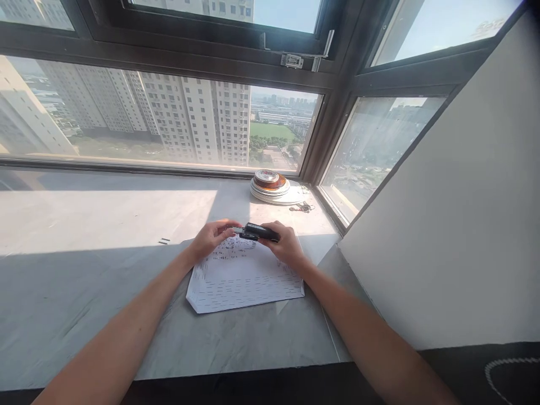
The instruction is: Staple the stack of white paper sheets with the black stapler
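Observation:
Over the sheets of white paper (248, 281), my right hand (284, 242) is closed around a black stapler (257, 230), which lies sideways in it. My left hand (213, 239) is closed at the stapler's left end, pinching a small pale metallic part there. Whether that part is a strip of staples or a piece of the stapler I cannot tell. Handwriting shows on the paper's upper part, and rows of short dark dashes, perhaps staples, cover its lower part and sides. To the left of the paper lie small dark strips (164, 241), seemingly staples.
A stack of round plates or lids (270, 188) stands at the back right of the stone sill (97, 304). Near it lies a small dark tangled item (301, 208). Window frames (189, 62) close off the back, and a white wall (455, 225) slants along the right.

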### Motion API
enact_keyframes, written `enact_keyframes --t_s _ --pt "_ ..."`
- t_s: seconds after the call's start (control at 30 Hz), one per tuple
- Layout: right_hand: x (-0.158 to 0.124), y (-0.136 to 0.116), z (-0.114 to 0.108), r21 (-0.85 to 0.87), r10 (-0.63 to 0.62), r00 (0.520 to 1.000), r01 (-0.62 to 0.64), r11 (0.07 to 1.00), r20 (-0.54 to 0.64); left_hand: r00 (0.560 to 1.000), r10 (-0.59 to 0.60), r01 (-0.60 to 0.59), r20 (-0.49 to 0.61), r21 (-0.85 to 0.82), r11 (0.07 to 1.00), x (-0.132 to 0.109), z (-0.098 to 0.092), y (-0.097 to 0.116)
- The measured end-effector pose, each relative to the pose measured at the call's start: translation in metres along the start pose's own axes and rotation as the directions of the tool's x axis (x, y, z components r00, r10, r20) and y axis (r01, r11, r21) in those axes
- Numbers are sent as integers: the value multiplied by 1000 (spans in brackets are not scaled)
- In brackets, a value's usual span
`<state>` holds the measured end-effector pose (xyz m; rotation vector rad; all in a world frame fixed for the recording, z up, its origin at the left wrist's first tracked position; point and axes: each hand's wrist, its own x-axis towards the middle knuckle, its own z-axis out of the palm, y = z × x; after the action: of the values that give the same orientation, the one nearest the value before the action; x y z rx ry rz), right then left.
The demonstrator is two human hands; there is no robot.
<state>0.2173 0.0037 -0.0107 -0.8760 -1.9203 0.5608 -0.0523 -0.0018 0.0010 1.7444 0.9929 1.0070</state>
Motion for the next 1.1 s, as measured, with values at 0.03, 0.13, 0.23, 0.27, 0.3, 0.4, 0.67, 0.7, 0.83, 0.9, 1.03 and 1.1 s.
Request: enact_keyframes --t_s 0.03,0.13,0.23,0.27,0.3,0.4,0.67,0.7,0.83,0.9,1.03,1.1 --pt "0 -1 2 -54 -56 998 54 997 -27 999 -34 33 -19 -31 999 1 0 -2" --pt "-1 -5 5 -195 -256 965 239 951 -63 990 -133 128 -37 -109 986 3 1 -4" --pt "-2 -6 7 -346 -379 925 344 873 -36 987 -158 152 -19 -174 973 4 1 -3" --pt "-2 -6 8 -390 -403 915 366 845 -14 987 -158 151 -23 -187 971 4 1 -2" --pt "-2 -6 9 -427 -423 906 386 818 10 987 -159 150 -33 -194 970 4 1 -2" --pt "-3 -4 10 -491 -459 885 435 755 78 985 -167 153 -52 -198 968 4 1 -2" --pt "-5 -12 6 -453 -443 886 454 767 139 979 -198 185 -40 -211 960 5 -1 -5" --pt "-5 -13 6 -433 -428 893 445 784 141 980 -196 183 -43 -214 960 5 -1 -5" --pt "-6 -11 7 -352 -379 914 406 843 147 979 -194 179 -55 -208 962 5 -2 -5" --pt "-6 -7 9 -341 -366 921 390 855 135 980 -192 176 -58 -202 963 6 -1 -5" --pt "-7 1 13 -365 -347 933 358 860 97 981 -184 171 -54 -186 968 5 1 -5" --pt "-7 1 14 -364 -335 938 342 866 84 983 -174 163 -53 -166 973 5 2 -4"
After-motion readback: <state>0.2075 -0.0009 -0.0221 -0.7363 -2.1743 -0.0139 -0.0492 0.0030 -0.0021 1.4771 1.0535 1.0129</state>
